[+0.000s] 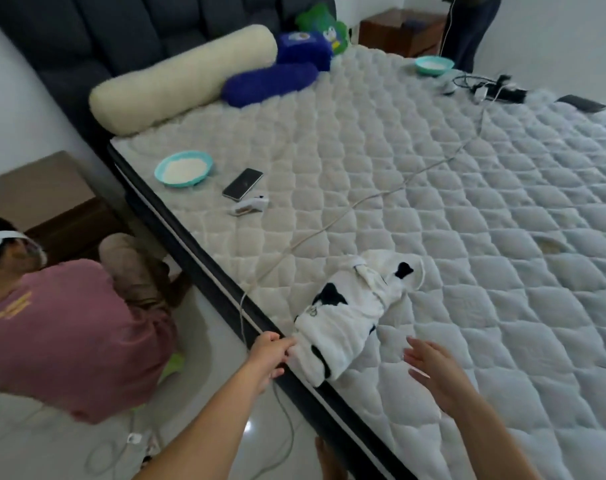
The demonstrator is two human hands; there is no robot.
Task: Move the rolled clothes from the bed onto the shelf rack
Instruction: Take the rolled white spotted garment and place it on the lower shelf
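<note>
With our left hand (272,351) pinching the near end of the white, black-patched rolled cloth bundle (346,317) at the near edge of the quilted white bed (467,220) and our right hand (429,368) open beside it, we risk it unrolling.

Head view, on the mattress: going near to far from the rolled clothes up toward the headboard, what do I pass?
Rolled clothes → remote → phone → bowl → cream bolster.
</note>
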